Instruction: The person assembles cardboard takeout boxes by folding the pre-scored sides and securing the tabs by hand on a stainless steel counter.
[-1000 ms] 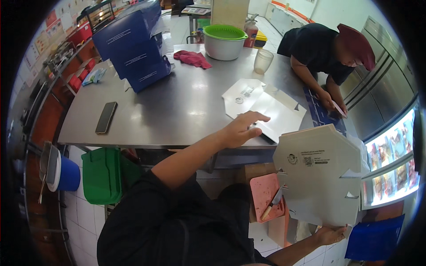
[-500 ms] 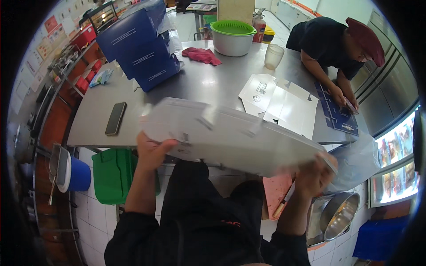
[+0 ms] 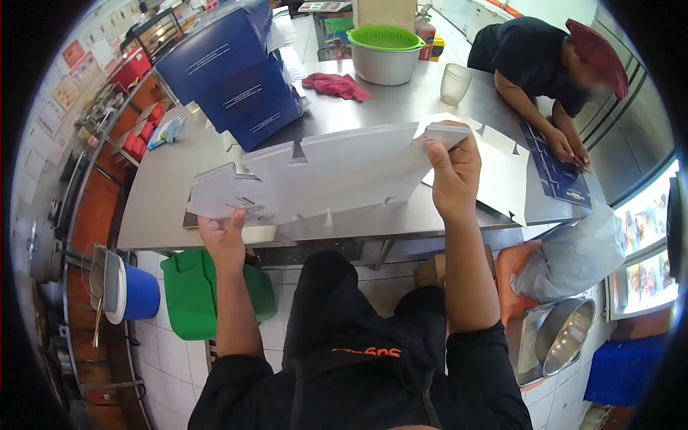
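Rising since half a second ago, when its right end was sloping low, the bundle of flat white cardboard sheets (image 3: 344, 168) is now tilting upward to the right, and you are holding it on the near side of the stack of blue boxes (image 3: 233, 82), with most of it reaching to that stack's right. Your left hand (image 3: 225, 240) is gripping the bundle's lower left corner, nearer to you than the blue stack, its thumb lying on the facing side. Your right hand (image 3: 457, 172) is clasping the other end, well to the blue stack's right. Whether the bundle is touching the metal surface (image 3: 154, 208), you cannot tell. Right of the blue stack, a red cloth (image 3: 335, 87) is lying near, a pot (image 3: 385, 67) is carrying a green colander (image 3: 387, 37), and a cup (image 3: 455, 84) is standing farther off. Still farther right, a white sheet (image 3: 506, 175) is lying flat and a co-worker (image 3: 530, 75) is leaning over a dark blue sheet (image 3: 550, 163).
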Demonstrator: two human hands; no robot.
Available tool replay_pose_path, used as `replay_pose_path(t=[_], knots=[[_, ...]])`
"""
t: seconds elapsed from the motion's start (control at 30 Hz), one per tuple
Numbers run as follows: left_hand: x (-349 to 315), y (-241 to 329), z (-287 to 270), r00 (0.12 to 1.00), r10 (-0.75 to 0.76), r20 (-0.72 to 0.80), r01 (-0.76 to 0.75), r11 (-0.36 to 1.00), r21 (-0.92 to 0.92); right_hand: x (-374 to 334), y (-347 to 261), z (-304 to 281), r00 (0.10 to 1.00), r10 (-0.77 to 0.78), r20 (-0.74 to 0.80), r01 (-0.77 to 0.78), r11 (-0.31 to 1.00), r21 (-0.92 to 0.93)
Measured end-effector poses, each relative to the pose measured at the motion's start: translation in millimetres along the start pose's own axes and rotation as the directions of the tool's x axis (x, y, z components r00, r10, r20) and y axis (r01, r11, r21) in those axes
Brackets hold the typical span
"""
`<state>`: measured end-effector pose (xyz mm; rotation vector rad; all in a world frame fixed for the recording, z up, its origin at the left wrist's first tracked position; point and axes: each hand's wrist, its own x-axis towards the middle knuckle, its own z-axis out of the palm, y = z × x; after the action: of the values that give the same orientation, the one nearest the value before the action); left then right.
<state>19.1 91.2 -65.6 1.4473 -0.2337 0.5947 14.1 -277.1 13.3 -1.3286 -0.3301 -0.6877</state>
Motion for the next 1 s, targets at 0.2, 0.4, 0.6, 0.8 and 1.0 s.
replay_pose_path(t=[0.2,0.4,0.6,0.8,1.0], knots=[[-4,-23,-1,1.000,0.005,0.016,-0.006,0.997,0.079,-26,47,-11,0.978,0.207,0.036,-0.194,0.955,-0.224],[-28,8,-24,0.928,-0.314,0.202,0.356,0.908,-0.222,27,10,-16,0.781,0.599,0.176,-0.441,0.728,-0.525],[-109,23,16,0.733,-0.619,0.281,0.680,0.671,-0.296,36,80,15,0.684,0.692,0.230,0.107,0.216,-0.970],[-119,26,16,0.736,-0.625,0.261,0.676,0.652,-0.343,-43,113,86,0.776,0.492,0.394,0.499,-0.097,-0.861],[-95,22,9,0.703,-0.651,0.287,0.705,0.584,-0.404,-75,116,104,0.775,0.519,0.361,0.589,-0.387,-0.709]])
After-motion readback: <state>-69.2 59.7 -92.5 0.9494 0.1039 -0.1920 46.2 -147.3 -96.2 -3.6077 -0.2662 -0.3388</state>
